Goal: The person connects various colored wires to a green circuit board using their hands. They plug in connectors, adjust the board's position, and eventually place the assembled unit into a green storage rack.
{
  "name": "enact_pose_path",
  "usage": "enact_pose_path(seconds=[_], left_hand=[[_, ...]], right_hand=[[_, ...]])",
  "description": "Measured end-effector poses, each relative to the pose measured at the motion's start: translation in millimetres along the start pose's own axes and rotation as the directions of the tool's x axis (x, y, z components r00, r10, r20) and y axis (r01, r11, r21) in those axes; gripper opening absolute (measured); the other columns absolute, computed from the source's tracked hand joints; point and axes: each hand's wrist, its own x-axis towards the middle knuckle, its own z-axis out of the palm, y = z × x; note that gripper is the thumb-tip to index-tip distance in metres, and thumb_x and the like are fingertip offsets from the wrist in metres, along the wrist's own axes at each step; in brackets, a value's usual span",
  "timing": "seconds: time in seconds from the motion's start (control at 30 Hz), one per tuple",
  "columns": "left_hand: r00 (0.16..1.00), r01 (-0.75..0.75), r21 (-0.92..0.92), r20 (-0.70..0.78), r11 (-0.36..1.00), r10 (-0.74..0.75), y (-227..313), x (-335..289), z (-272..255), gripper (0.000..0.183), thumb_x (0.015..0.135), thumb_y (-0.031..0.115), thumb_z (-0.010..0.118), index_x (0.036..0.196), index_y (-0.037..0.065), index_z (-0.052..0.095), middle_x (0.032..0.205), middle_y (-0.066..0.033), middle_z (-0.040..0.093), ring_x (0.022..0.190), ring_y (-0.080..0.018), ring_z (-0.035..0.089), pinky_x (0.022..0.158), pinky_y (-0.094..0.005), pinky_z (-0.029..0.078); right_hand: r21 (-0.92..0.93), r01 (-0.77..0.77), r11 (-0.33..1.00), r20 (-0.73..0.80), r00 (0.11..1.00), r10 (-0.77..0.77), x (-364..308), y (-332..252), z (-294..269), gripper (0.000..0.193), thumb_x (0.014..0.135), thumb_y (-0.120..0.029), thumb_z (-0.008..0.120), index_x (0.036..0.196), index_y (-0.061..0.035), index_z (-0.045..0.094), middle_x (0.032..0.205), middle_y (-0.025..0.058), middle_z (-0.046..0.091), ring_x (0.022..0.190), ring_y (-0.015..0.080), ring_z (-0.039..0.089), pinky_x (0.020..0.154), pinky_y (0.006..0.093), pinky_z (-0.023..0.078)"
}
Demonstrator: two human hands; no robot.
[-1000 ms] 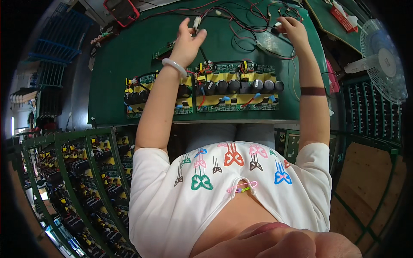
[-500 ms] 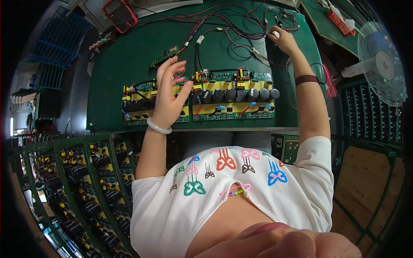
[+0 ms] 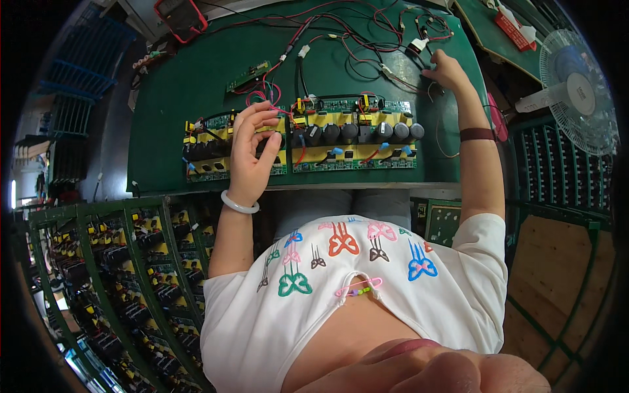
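Two green and yellow circuit boards lie side by side: a left board (image 3: pixel 213 145) and a right board (image 3: pixel 354 134) with a row of black capacitors. My left hand (image 3: pixel 252 157), a pale bangle at its wrist, hovers open over the left board, partly hiding it, with fingers loosely curved and thumb apart. At the far right, my right hand (image 3: pixel 450 72) has its fingers bent together beside black and red wires; whatever they hold is hidden. A white plug (image 3: pixel 417 46) lies just beyond those fingers. A small upright board (image 3: pixel 249 77) stands behind the left board, with pink wires.
A red multimeter (image 3: pixel 180 19) sits at the far left of the green tabletop (image 3: pixel 170 85). Cables (image 3: pixel 367 46) sprawl across its back. A fan (image 3: pixel 580 95) stands at right, near a red basket (image 3: pixel 514 29). Below left, a green rack (image 3: pixel 124 255) holds many boards.
My right hand has left the white plug and moved slightly right and nearer to me. My left hand has lowered a little toward me, its fingers more curved.
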Motion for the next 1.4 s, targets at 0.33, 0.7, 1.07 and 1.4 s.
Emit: enact_pose_path(seconds=[0.33, 0.7, 1.07, 1.4], left_hand=[[0.891, 0.048, -0.222, 0.451, 0.974, 0.059, 22, 10, 80, 0.063, 0.093, 0.001, 0.062, 0.149, 0.001, 0.033, 0.147, -0.013, 0.044, 0.097, -0.0097, 0.061, 0.088, -0.027, 0.049], [0.412, 0.321, -0.272, 0.903, 0.907, 0.124, 26, -2, 146, 0.043, 0.094, 0.019, 0.069, 0.132, 0.003, 0.056, 0.113, -0.0069, 0.068, 0.09, -0.0099, 0.062, 0.083, -0.0271, 0.05], [0.929, 0.034, 0.026, 0.368, 0.999, -0.041, -8, -68, 29, 0.036, 0.079, -0.019, 0.063, 0.108, 0.0, 0.075, 0.113, -0.0112, 0.057, 0.098, -0.0206, 0.067, 0.086, -0.0289, 0.056], [0.961, -0.208, 0.331, -0.107, 0.92, 0.256, -33, -72, 44, 0.021, 0.075, -0.011, 0.077, 0.093, -0.002, 0.073, 0.092, -0.0128, 0.073, 0.082, -0.021, 0.071, 0.074, -0.0284, 0.057]], right_hand=[[0.398, 0.227, 0.889, -0.03, 0.972, -0.235, -83, -46, -95, 0.032, 0.09, -0.031, 0.073, 0.093, 0.0009, 0.068, 0.077, 0.0044, 0.064, 0.065, 0.0151, 0.058, 0.059, 0.0291, 0.044], [0.954, 0.033, 0.299, 0.043, 0.969, -0.244, -131, -66, -138, 0.02, 0.101, -0.023, 0.059, 0.102, -0.0034, 0.062, 0.073, -0.0064, 0.045, 0.053, -0.0013, 0.03, 0.044, 0.0176, 0.02], [0.987, 0.012, -0.161, -0.073, 0.922, -0.38, -190, -110, -33, 0.024, 0.096, -0.017, 0.066, 0.111, -0.0056, 0.051, 0.095, 0.0039, 0.057, 0.075, 0.0077, 0.059, 0.061, 0.0223, 0.053], [0.882, 0.46, 0.102, -0.429, 0.874, -0.228, -243, -173, 52, 0.025, 0.082, 0.002, 0.078, 0.099, 0.0003, 0.061, 0.098, 0.0124, 0.066, 0.089, 0.0187, 0.068, 0.073, 0.0289, 0.056]])
